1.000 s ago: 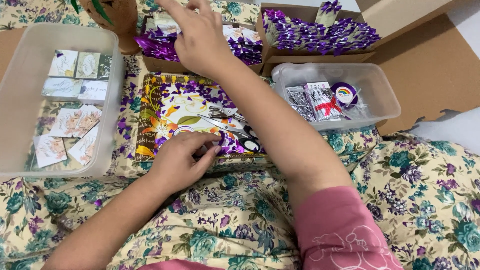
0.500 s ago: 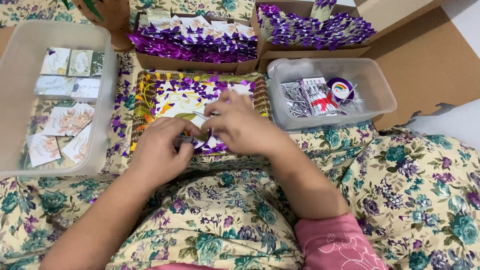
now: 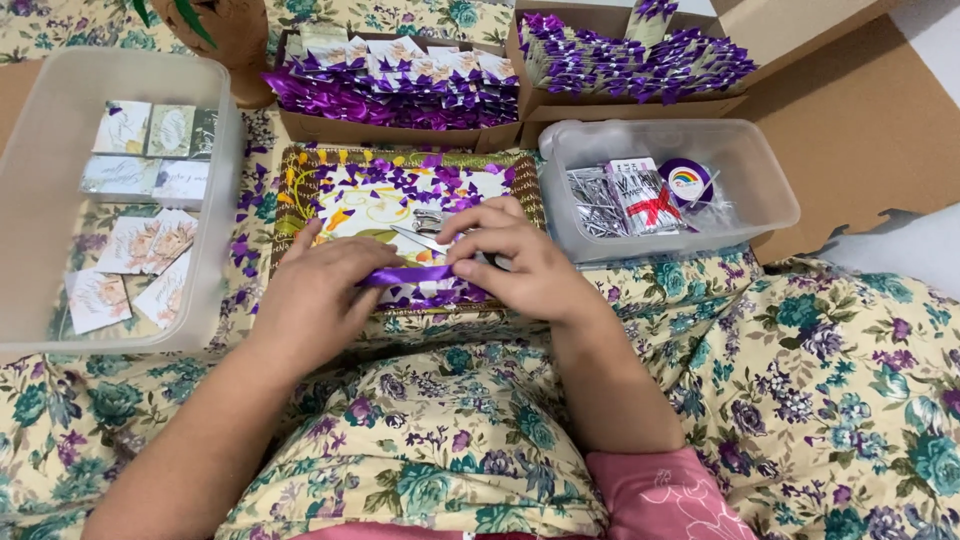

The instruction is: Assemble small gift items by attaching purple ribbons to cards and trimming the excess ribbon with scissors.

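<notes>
A floral cloth (image 3: pixel 820 400) in cream, teal and purple covers the whole working area, with brown cardboard (image 3: pixel 860 110) lying at its far right corner. Near the middle sits a patterned tray (image 3: pixel 300 190) with a gold scalloped rim, strewn with small purple ribbon scraps. Above the tray's near edge both hands meet on a strip of purple ribbon (image 3: pixel 405 274). The ribbon's long axis runs left to right, roughly parallel to that near edge, and lies almost level. The left hand (image 3: pixel 315 295) closes around its left end, fingers curled over it; the right hand (image 3: pixel 525 265) pinches the right end between thumb and fingertips, so each hand is narrowly shut on the strip. Just behind the ribbon, on the tray, lies a pair of scissors (image 3: pixel 425 232), partly hidden by the right hand.

At the left edge of the cloth stands a clear plastic bin (image 3: pixel 30 200) holding small printed cards (image 3: pixel 130 245). At the tray's right side, a smaller clear tub (image 3: pixel 770 190) holds silvery packets and a roll of purple ribbon (image 3: pixel 685 180). Along the far edge two cardboard boxes (image 3: pixel 395 132) are packed with rows of purple-bowed packets (image 3: pixel 640 60). A pink sleeve (image 3: pixel 665 495) shows at the near edge.
</notes>
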